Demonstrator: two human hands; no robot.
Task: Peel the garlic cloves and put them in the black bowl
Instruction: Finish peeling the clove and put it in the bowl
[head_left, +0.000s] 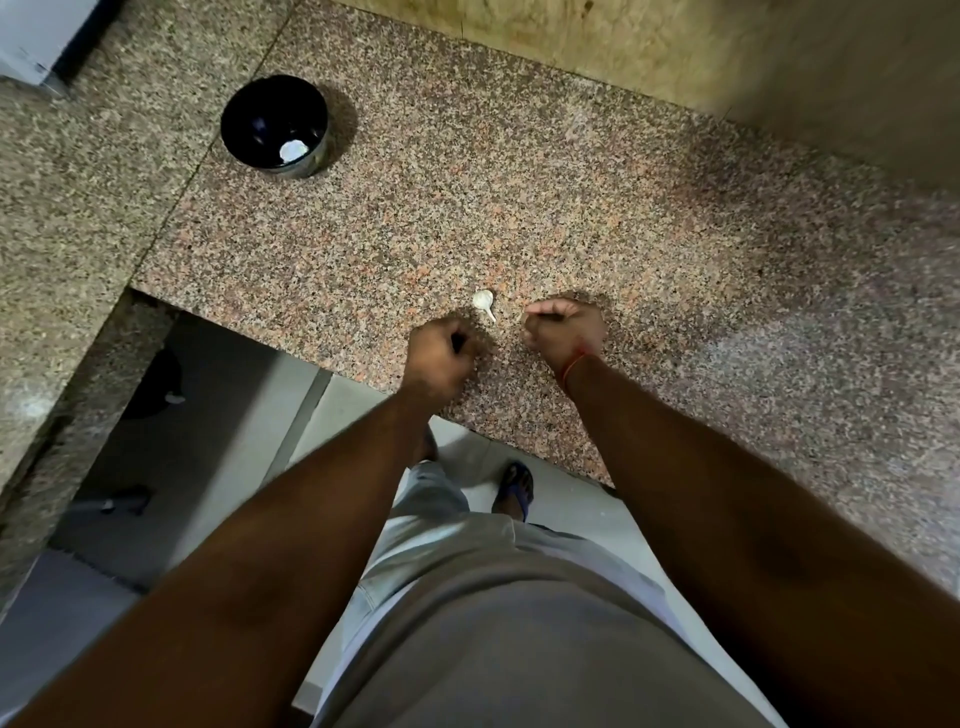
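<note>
Speckled pink granite counter (597, 218), small white papery garlic clove (483, 301) lying unheld between two curled fists, left hand (441, 358) and right hand (563, 330). Can't tell if pinching anything. Probably mid-peel; next needs grabbing it, then round black bowl (244, 140).

We look down on a speckled granite counter (519, 182). A small white garlic piece (483, 301) with a thin tail lies on it near the front edge. Just in front of the garlic, to its left, our left hand (441, 356) is curled into a fist; just to the garlic's right, our right hand (563, 327) is curled too, with a red thread (574, 364) round the wrist. What either hand holds we cannot tell. Well beyond the garlic, to the left, stands the black bowl (274, 127) with a white piece (293, 150) inside.
</note>
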